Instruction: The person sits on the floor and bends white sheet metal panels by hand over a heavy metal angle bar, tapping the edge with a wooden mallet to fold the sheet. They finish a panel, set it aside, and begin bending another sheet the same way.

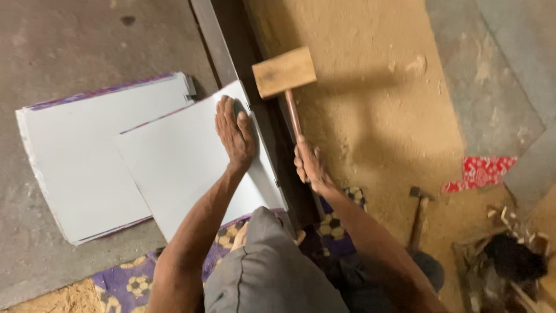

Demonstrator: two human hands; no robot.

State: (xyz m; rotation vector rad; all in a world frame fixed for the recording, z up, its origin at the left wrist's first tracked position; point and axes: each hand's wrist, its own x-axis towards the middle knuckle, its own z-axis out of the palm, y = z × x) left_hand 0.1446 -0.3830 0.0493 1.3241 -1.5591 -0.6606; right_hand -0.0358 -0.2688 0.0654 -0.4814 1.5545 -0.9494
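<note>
Top sheet [185,168] is laid on a sheet stack [87,150], edge against a dark rail [272,133]. Sheet is pressed flat by left hand [234,133], fingers spread. Mallet [285,72] is gripped by right hand [310,165], raised above rail. Small hammer [418,214] lies right.

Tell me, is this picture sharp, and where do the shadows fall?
Head view: the wooden mallet is sharp and throws a soft shadow rightward across the sandy floor; the white sheet under the left hand shows no glare; the lower right corner is dim.

Open sand [370,110] rt; sheet stack [87,150] lft.
</note>
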